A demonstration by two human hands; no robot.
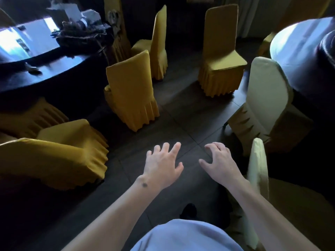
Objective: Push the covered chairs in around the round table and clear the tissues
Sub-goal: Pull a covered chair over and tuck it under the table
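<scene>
A dark round table [59,67] fills the upper left, with white tissues [90,15] and clutter near its far edge. Yellow covered chairs stand around it: one [132,87] with its back toward me at the table's right edge, another [159,42] behind it, and one [54,156] at my near left. A further yellow chair [221,51] stands alone in the aisle. My left hand [163,163] and my right hand [221,163] are held out over the dark floor, fingers spread, touching nothing.
A second round table [297,57] with a pale top is at the upper right, with a cream covered chair [268,98] against it. Another cream chair back [257,169] stands close by my right arm. Dark tiled floor [181,115] runs between the tables.
</scene>
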